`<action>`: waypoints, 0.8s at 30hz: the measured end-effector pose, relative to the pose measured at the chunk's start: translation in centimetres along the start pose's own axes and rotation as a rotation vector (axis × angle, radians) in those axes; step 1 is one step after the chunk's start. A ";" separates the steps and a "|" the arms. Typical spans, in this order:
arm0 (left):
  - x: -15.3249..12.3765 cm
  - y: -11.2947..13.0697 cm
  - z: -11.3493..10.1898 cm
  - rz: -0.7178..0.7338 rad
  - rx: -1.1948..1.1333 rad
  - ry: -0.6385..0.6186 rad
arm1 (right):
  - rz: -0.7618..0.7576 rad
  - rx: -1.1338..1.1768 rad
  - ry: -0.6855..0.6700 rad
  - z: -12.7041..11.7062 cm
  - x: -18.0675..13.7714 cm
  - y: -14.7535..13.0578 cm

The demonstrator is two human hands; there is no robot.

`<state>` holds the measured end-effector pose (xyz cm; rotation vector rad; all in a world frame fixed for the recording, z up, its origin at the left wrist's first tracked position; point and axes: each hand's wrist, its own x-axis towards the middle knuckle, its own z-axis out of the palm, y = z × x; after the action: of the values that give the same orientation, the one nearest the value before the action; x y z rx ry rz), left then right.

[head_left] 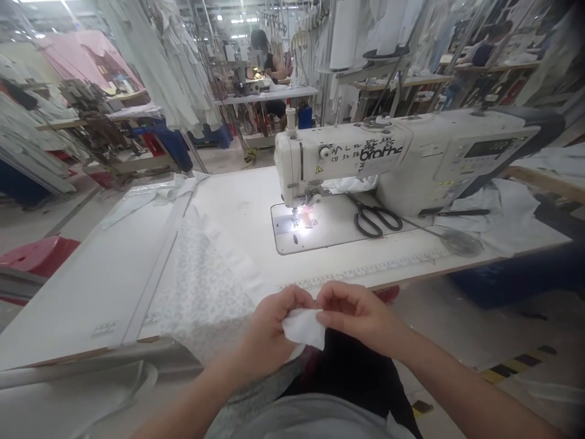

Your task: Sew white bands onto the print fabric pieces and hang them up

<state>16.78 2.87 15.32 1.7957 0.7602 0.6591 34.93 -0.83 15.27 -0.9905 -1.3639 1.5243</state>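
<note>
Both hands meet just off the table's front edge, over my lap. My left hand (274,326) is closed around a small piece of white fabric (304,329). The thumb and fingers of my right hand (351,311) pinch the same piece at its upper right corner. To the left of the hands, a pale printed cloth with a plain white band (205,274) lies over the table and hangs past its front edge. Beyond the hands stands a white sewing machine (356,155), its lamp shining on the needle area.
Black-handled scissors (379,219) lie on the machine bed beneath the arm. A ruler strip (365,271) runs along the table's front edge. More white cloth (507,213) is heaped at the right. Further back, a person (269,61) sits at another machine.
</note>
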 end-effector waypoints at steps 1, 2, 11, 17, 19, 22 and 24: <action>-0.2 0.2 0.0 0.013 -0.012 -0.025 | 0.017 0.040 -0.005 0.0 -0.4 0.1; -0.4 0.4 0.0 0.013 -0.037 -0.051 | 0.024 0.061 -0.005 0.1 -0.8 0.1; -3.5 1.2 3.5 -0.214 -0.811 -0.355 | 0.129 0.355 -0.092 2.2 -3.1 1.8; -3.0 0.7 2.6 -0.240 -0.570 -0.109 | 0.140 0.413 0.018 3.3 -1.5 5.2; -1.8 0.2 1.4 -0.165 -0.401 0.123 | 0.040 0.436 0.092 3.9 -1.1 5.6; -0.2 -0.9 0.4 -0.144 -0.288 0.309 | 0.000 0.411 0.182 4.8 -0.8 4.5; 0.2 -1.2 0.3 -0.196 -0.380 0.280 | -0.012 0.344 0.345 4.8 -0.5 3.3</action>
<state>16.90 3.19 14.13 1.2815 0.9159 0.8692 30.30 -3.07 12.42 -0.9678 -0.8322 1.4379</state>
